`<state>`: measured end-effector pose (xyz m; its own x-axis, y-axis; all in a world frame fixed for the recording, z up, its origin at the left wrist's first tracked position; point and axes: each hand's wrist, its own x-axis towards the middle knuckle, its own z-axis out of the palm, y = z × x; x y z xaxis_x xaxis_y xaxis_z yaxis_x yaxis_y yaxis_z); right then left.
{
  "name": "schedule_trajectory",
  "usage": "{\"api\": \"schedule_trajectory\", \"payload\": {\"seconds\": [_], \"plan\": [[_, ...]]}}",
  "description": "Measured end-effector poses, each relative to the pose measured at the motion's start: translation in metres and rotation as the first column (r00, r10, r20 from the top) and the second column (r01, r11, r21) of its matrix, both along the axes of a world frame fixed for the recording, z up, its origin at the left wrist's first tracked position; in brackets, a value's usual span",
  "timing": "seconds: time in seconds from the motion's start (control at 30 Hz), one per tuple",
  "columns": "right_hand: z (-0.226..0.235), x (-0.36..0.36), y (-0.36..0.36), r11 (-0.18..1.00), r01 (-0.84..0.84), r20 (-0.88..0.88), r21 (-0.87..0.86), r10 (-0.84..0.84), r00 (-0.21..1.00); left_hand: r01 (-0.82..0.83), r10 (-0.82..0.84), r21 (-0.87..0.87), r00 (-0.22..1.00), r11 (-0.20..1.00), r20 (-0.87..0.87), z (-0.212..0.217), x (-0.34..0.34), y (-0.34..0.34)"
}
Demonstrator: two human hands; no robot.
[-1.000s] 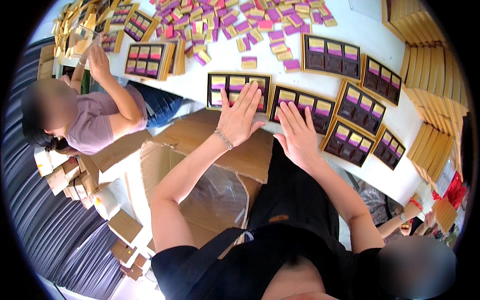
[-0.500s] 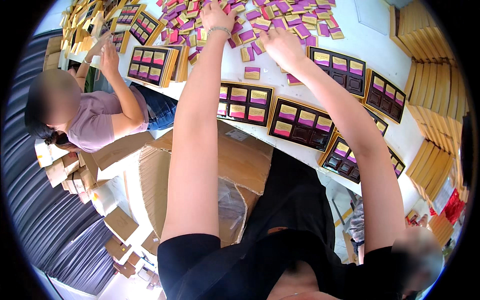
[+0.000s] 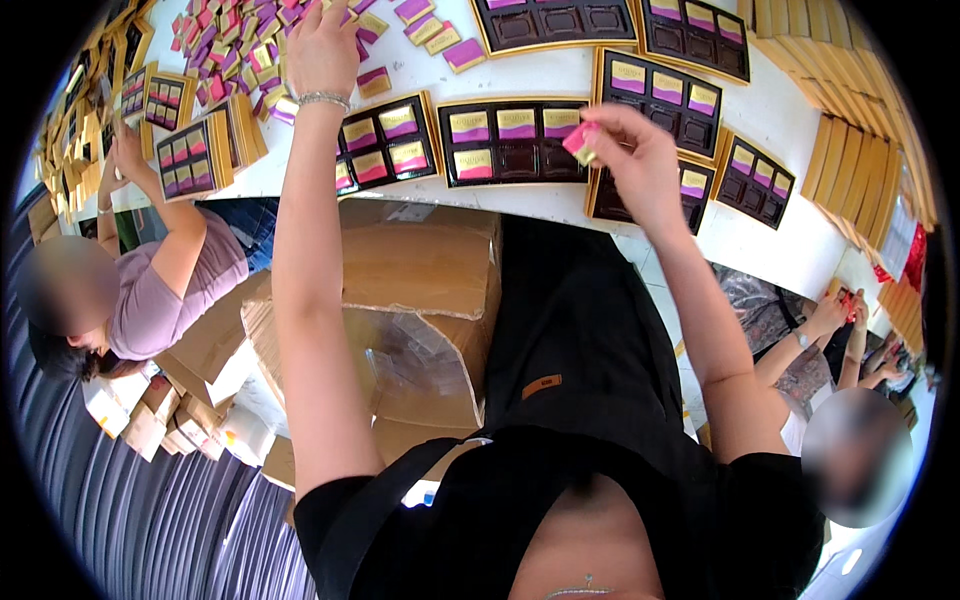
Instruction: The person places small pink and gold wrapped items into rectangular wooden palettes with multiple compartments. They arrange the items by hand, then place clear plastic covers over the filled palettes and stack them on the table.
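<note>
Pinched in the fingertips of my right hand (image 3: 645,165) is a small pink-and-gold wrapped chocolate (image 3: 581,146). The hand hovers at the right end of a dark box tray (image 3: 520,160) with a gold rim. Purple-and-gold chocolates fill that tray's far row, a pink one sits near left, and bare moulded hollows show beside it. My left hand (image 3: 322,60) reaches into a loose pile of wrapped chocolates (image 3: 235,50), fingers stretched out, their tips cut off by the upper edge. Left of the first tray, another tray (image 3: 385,145) has chocolates in both rows.
More part-filled trays (image 3: 660,95) lie to the right and behind. Stacked gold box parts (image 3: 850,185) line the table's right side. Below the table edge stands an opened cardboard box (image 3: 420,260). One co-worker (image 3: 185,270) works at left, others (image 3: 800,360) at right.
My right hand has left the pile and come back to the trays with a pink chocolate. My left hand stays at the pile. The whole view has shifted, putting the pile farther left.
</note>
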<state>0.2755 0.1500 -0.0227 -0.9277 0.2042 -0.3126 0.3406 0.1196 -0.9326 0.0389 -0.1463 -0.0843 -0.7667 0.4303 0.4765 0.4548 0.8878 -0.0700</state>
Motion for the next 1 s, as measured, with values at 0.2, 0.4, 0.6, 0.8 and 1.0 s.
{"api": "schedule_trajectory", "payload": {"seconds": [0.2, 0.4, 0.6, 0.8, 1.0], "plan": [[-0.025, 0.033, -0.028, 0.914, 0.003, -0.094, 0.407, 0.039, 0.995, -0.309, 0.172, 0.466, 0.934, 0.829, 0.314, -0.022, -0.037, -0.037], [-0.016, 0.042, -0.032, 0.710, 0.021, -0.382, 0.704, 0.353, 0.854, -0.513, 0.332, 0.451, 0.843, 0.730, 0.423, -0.047, -0.068, -0.109], [-0.018, 0.038, -0.026, 0.603, -0.078, -0.276, 0.794, 0.472, 0.837, -0.382, 0.217, 0.419, 0.895, 0.823, 0.390, -0.042, -0.076, -0.083], [-0.024, 0.024, -0.026, 0.506, -0.110, -0.197, 0.855, 0.513, 0.835, -0.128, 0.067, 0.305, 0.977, 0.944, 0.202, -0.015, -0.097, -0.029], [-0.009, 0.023, -0.013, 0.633, -0.061, -0.294, 0.771, 0.441, 0.848, -0.279, 0.336, -0.203, 0.876, 0.938, 0.345, -0.035, -0.124, -0.035]]}}
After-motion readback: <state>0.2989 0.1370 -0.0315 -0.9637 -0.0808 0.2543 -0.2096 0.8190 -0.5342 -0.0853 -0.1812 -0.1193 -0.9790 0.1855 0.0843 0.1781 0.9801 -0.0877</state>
